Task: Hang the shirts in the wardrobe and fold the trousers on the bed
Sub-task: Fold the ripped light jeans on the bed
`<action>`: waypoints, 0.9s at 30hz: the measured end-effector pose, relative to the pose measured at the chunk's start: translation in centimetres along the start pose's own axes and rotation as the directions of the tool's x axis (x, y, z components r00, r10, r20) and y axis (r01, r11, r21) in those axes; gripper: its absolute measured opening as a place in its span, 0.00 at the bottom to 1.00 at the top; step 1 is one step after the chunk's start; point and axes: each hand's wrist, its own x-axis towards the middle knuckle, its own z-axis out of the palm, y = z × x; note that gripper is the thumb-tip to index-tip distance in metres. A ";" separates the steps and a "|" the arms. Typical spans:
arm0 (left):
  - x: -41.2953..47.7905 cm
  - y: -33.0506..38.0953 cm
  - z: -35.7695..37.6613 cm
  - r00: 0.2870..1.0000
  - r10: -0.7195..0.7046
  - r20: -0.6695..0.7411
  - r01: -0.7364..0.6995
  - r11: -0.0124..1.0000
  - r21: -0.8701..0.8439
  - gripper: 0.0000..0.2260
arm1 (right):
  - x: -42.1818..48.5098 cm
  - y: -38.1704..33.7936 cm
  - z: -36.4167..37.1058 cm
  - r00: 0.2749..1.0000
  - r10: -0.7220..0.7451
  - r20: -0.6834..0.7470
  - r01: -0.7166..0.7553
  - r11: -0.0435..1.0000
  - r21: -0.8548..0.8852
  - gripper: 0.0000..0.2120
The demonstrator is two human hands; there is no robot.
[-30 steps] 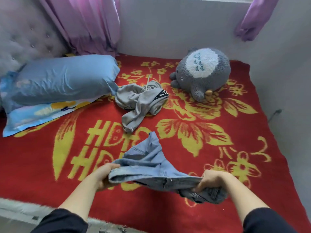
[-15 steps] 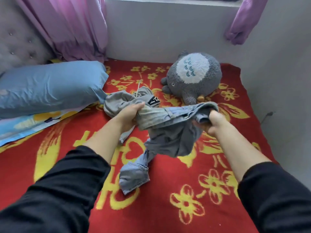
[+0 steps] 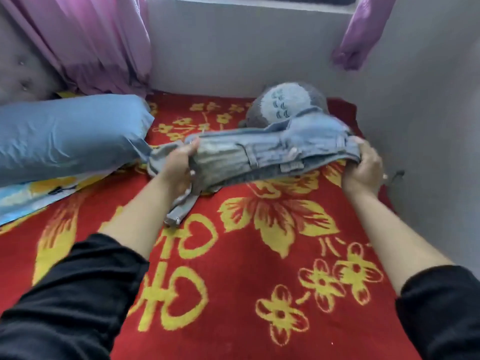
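Both hands out over the bed, we're gripping the light-blue jeans (image 3: 275,157) by the waistband, stretched roughly level between us above the red blanket with yellow flowers (image 3: 259,255). Left hand (image 3: 179,167) is clamped on the left end of the waistband, thumb on top, fingers wrapped under the bunched denim. Right hand (image 3: 363,167) is closed on the right end, fingers curled over the edge. Belt loops and the pocket lining face us; the frame is motion-blurred, so we can't read finer detail. The rest of the jeans mostly hides behind the waistband, so we can't tell how the legs lie. A grey pair of trousers (image 3: 179,206) lies crumpled on the blanket directly under and behind our left hand, one leg trailing toward us. The blue pillow (image 3: 67,136) sits at the left, its corner touching that grey pair. The grey-and-white plush toy (image 3: 285,105) sits at the back by the wall, partly hidden behind the jeans. Pink-purple curtains (image 3: 98,40) hang at back left. Black sleeves (image 3: 67,302) are pushed up on both forearms.
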 end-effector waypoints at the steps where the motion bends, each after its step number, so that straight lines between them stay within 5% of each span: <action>1: -0.5 -3.0 -0.6 0.995 -0.099 -0.014 0.100 0.995 0.024 0.16 | -1.9 1.9 0.3 0.998 0.044 0.054 -0.036 0.989 -0.141 0.20; 4: -2.1 -12.1 -2.5 0.929 -0.348 -0.126 0.366 0.914 0.176 0.12 | -8.2 7.6 0.2 0.907 0.190 0.376 0.051 0.837 -0.546 0.27; 7: -4.1 -19.5 -4.4 0.865 -0.450 -0.222 0.498 0.823 0.271 0.11 | -14.1 12.0 0.0 0.729 0.355 0.585 0.214 0.694 -0.688 0.27; 11: -6.9 -24.7 -6.7 0.808 -0.552 -0.206 0.582 0.694 0.423 0.02 | -19.9 15.1 0.0 0.573 0.395 0.718 0.344 0.679 -0.648 0.27; 14: -8.6 -26.5 -8.0 0.774 -0.593 -0.223 0.616 0.621 0.485 0.01 | -22.5 16.1 -0.3 0.536 0.342 0.772 0.389 0.712 -0.585 0.28; 17: -9.9 -27.8 -8.9 0.804 -0.508 -0.309 0.588 0.602 0.539 0.05 | -24.1 16.8 -0.4 0.465 0.362 0.808 0.451 0.689 -0.568 0.23; 21: -11.8 -29.4 -10.0 0.869 -0.364 -0.334 0.475 0.430 0.768 0.05 | -26.0 17.6 -0.5 0.376 0.414 0.829 0.445 0.704 -0.554 0.19; 25: -13.5 -31.7 -11.2 0.849 -0.432 -0.305 0.444 0.268 0.855 0.06 | -28.7 18.9 -0.6 0.276 0.454 0.847 0.453 0.716 -0.531 0.13; 27: -14.1 -33.5 -12.5 0.815 -0.488 -0.314 0.448 0.187 0.874 0.08 | -30.7 19.7 -0.5 0.171 0.511 0.843 0.442 0.725 -0.529 0.12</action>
